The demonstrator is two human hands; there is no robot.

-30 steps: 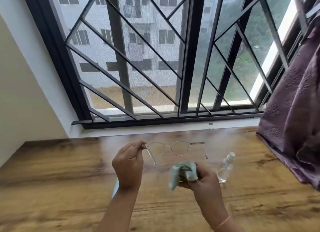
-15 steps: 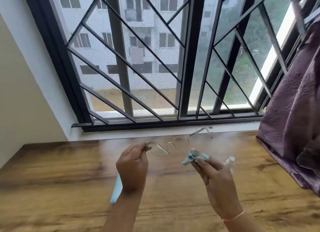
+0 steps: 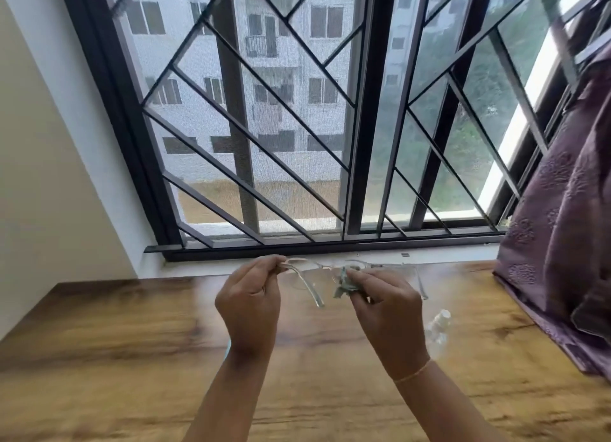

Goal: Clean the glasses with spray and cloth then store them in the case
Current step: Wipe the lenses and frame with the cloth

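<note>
1. Nearest you, both your forearms reach forward over the wooden desk (image 3: 99,349). A thin orange band (image 3: 413,374) circles your right wrist.
2. Just left of your left wrist, a sliver of pale blue (image 3: 227,348) shows on the desk. The arm hides most of it, so it may be the case, but this view does not settle it.
3. Your left hand (image 3: 248,304) is closed in a pinch, with thumb and fingertips gripping the left end of the glasses frame by the hinge.
4. The glasses (image 3: 309,288) are clear-framed and held up above the desk between your two hands. Both temples are unfolded and point back toward you.
5. Your right hand (image 3: 386,309) grips the cloth (image 3: 344,284), a crumpled pale green piece. The fingers curl round it and press it against the right lens.
6. The spray bottle (image 3: 438,326) is small and clear with a white cap. It sits on the desk to the right of your right hand, apart from it, and is too blurred to tell whether it stands or lies.
7. Past the desk's far edge runs a white sill (image 3: 456,255). Above it is a dark window frame with diagonal grille bars (image 3: 264,164).
8. On your right, a purple patterned curtain (image 3: 562,243) hangs down onto the desk's right side.
9. Beyond the window stand a pale apartment block (image 3: 297,61) and green trees.
</note>
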